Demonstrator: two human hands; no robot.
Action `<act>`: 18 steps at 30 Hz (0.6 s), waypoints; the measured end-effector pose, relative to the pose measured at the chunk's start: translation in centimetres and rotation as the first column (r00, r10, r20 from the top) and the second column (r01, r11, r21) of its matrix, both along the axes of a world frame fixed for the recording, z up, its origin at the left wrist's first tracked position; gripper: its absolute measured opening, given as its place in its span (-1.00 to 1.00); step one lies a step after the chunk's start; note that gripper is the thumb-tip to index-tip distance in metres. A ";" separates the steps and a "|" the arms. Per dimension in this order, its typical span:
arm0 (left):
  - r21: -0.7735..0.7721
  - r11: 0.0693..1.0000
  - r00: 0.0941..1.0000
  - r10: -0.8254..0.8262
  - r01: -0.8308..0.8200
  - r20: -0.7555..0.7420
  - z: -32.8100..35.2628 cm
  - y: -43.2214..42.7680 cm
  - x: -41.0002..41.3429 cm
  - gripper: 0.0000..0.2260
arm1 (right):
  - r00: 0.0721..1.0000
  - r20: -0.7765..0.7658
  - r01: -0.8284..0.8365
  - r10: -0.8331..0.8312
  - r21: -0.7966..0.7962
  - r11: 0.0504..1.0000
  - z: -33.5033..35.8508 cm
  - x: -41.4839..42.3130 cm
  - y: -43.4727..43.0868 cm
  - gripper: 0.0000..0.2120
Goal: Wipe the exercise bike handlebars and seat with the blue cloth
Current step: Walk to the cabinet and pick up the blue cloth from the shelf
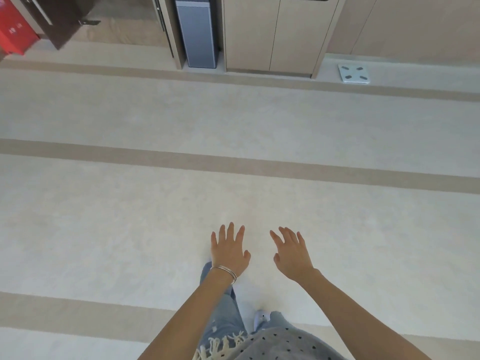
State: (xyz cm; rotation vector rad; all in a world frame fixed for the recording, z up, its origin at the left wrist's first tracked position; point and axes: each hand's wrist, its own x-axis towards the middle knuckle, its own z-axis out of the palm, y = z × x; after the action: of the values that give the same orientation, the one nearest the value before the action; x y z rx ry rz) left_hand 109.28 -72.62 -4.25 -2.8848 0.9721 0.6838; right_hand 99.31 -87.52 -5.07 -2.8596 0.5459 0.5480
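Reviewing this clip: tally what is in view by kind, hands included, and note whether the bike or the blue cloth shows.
Hands, both empty, fingers spread: 2, left hand, right hand
Bracelet on the left wrist: 1
Floor scale: 1
Grey-blue upright unit: 1
Beige cabinet: 1
Red box: 1
Exercise bike: 0
Blue cloth: 0
Total: 7

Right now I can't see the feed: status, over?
Left hand and right hand open, empty, fingers spread. No cloth or bike in view. Bare floor ahead.
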 end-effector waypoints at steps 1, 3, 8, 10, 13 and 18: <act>0.003 1.000 1.000 -0.019 0.019 0.005 -0.1 -0.4 1.7 -0.42 | 1.000 0.006 0.017 -0.017 0.001 1.000 -0.2 1.7 -0.3 -0.42; 0.000 0.999 0.999 -0.052 0.052 0.004 -0.2 -1.1 5.5 -0.43 | 0.999 0.021 0.040 -0.040 0.002 0.999 -0.2 5.3 -1.0 -0.41; -0.010 0.994 0.994 -0.110 0.110 0.025 0.8 -2.1 14.8 -0.46 | 0.992 0.099 0.075 -0.078 0.037 0.997 0.8 14.1 -1.4 -0.44; -0.027 0.991 0.990 -0.131 0.132 0.049 1.4 -2.7 18.2 -0.47 | 0.981 0.164 0.097 -0.102 0.039 0.994 1.3 17.5 -1.8 -0.45; -0.033 0.987 0.985 -0.157 0.159 0.068 2.0 -4.0 22.6 -0.47 | 0.976 0.188 0.102 -0.110 0.051 0.993 1.7 21.3 -2.2 -0.45; -0.034 0.983 0.982 -0.181 0.183 0.053 1.4 -5.6 26.0 -0.47 | 0.978 0.156 0.130 -0.140 0.074 0.989 0.8 24.6 -2.9 -0.46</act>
State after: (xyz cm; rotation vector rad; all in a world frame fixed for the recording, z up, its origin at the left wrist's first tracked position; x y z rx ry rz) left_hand 135.29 -78.20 -2.80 -2.7827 1.2357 0.5838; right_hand 123.87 -90.42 -4.28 -2.7495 0.6755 0.3025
